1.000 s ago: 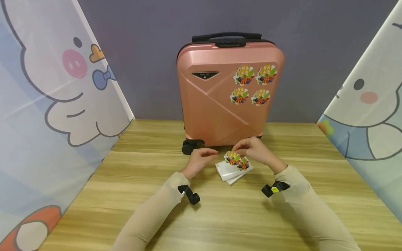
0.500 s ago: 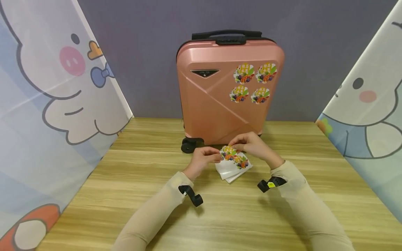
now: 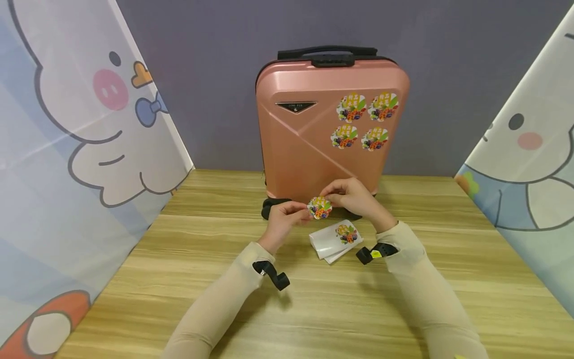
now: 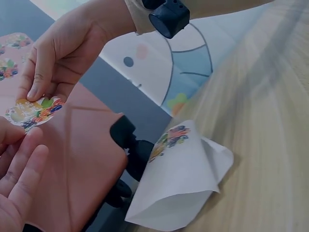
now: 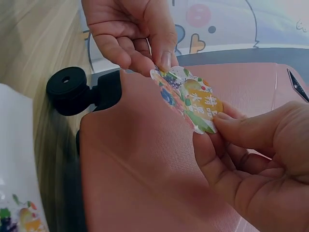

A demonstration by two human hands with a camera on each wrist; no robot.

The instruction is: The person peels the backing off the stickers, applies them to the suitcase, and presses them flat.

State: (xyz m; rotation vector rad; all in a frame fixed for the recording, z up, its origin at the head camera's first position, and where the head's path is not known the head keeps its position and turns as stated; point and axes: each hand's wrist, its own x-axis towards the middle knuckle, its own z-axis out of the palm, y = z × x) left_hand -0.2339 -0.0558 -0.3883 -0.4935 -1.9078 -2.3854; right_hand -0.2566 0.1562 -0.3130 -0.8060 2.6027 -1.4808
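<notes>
A round fruit-print sticker (image 3: 320, 208) is held up between both hands, in front of the lower part of a pink suitcase (image 3: 296, 159). My left hand (image 3: 283, 222) pinches its left edge between thumb and fingertips. On the opposite edge, my right hand (image 3: 354, 200) grips it the same way, as the right wrist view shows with the sticker (image 5: 186, 96) stretched between the two hands. Below on the wooden table lies white backing paper (image 3: 327, 243), folded over, with one fruit sticker (image 3: 348, 233) on it.
Several matching stickers (image 3: 344, 137) are on the suitcase's upper right front, beside a dark triangular badge (image 3: 296, 106). A black wheel (image 3: 269, 207) stands at its lower left. Cartoon-printed panels (image 3: 107, 149) flank the wooden table (image 3: 215, 209), with a grey wall (image 3: 202, 75) behind.
The right hand has lifted the sticker off the backing paper and moved up and left. The left hand has come in and taken its left edge. The backing paper stays on the table.
</notes>
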